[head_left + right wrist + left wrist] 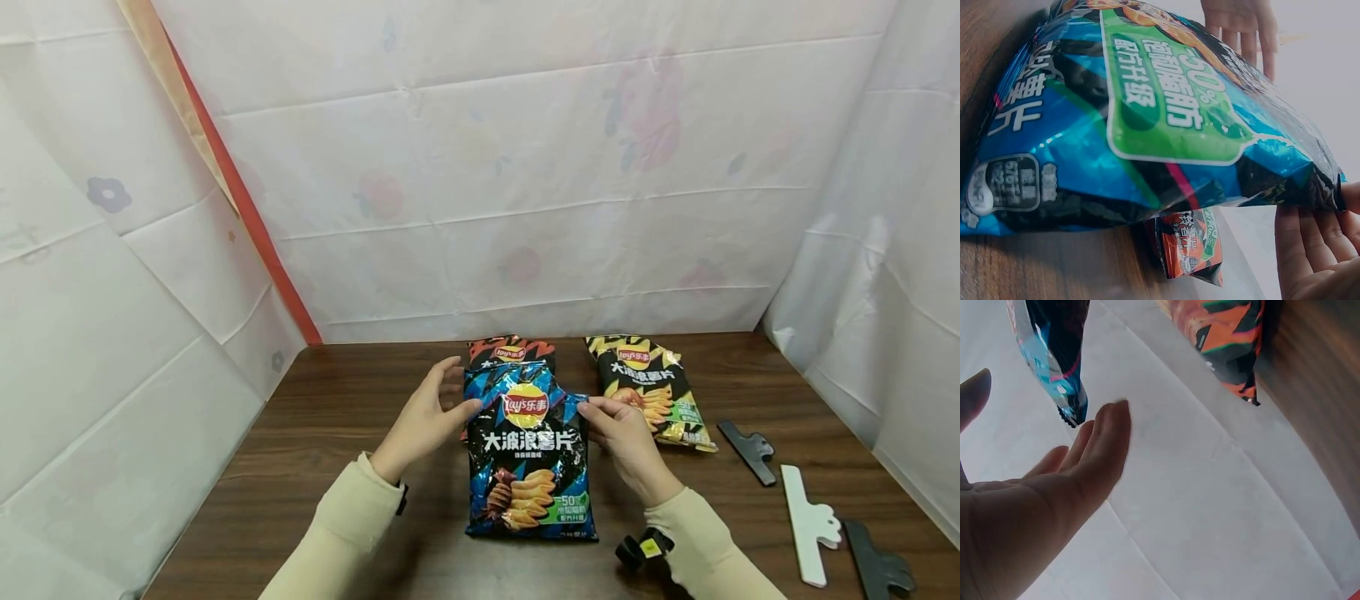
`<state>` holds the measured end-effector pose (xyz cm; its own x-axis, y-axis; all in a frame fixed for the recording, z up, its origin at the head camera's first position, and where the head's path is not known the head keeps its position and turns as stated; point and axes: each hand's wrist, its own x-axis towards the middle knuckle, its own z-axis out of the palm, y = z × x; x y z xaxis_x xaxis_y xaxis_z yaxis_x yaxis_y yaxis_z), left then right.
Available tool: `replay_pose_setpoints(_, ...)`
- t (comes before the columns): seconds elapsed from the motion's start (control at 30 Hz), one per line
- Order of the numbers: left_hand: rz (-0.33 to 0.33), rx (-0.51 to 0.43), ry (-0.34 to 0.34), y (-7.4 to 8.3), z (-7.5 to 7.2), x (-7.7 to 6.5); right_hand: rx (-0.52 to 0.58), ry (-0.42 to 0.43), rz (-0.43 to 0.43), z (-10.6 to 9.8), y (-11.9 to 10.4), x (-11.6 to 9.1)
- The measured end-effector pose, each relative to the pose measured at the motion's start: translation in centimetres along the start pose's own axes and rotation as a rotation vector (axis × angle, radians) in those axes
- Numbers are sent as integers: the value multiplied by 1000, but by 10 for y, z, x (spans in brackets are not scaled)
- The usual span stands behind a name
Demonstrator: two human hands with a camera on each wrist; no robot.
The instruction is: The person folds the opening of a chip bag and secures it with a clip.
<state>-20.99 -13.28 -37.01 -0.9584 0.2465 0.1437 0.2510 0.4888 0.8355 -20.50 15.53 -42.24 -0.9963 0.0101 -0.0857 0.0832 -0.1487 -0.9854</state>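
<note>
The step in hand looks like positioning the blue Lay's chip bag [528, 471], held over the counter [330, 400] in front of the red Lay's bag [537, 347]. The right hand [628, 448] pinches its upper right corner; the left hand [427, 414] is spread beside the upper left edge, ungripping. Steadying it probably calls for the left fingers to close gently there.

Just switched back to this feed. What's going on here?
A person's right hand pinches the upper right corner of a blue chip bag. The left hand is open beside the bag's left edge. A red bag sits behind it, a yellow bag to the right, and three clips lie farther right.
</note>
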Motion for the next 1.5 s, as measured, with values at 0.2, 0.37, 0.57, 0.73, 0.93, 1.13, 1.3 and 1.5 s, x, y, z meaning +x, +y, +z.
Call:
replay_pose_setpoints(0.2,8,62,-23,11,-5,19,11,-12,5,0,-2,-1)
replay_pose_setpoints(0.37,60,128,-24,21,-4,32,9,-19,7,0,-4,-3)
replay_pose_setpoints(0.57,159,121,-22,35,4,49,8,-15,8,0,-4,-4)
replay_pose_setpoints(0.73,183,131,-63,42,14,60,1,-15,12,-1,-3,-3)
replay_pose_setpoints(0.93,195,192,-125,49,21,73,-3,-22,11,-2,-4,-3)
replay_pose_setpoints(1.13,164,267,-197,54,24,80,-17,-29,7,-1,-5,-4)
replay_pose_setpoints(1.3,151,305,-252,55,22,83,-30,-15,5,-1,-6,-5)
replay_pose_setpoints(1.5,154,329,-277,56,21,85,-30,-13,-5,0,-7,-6)
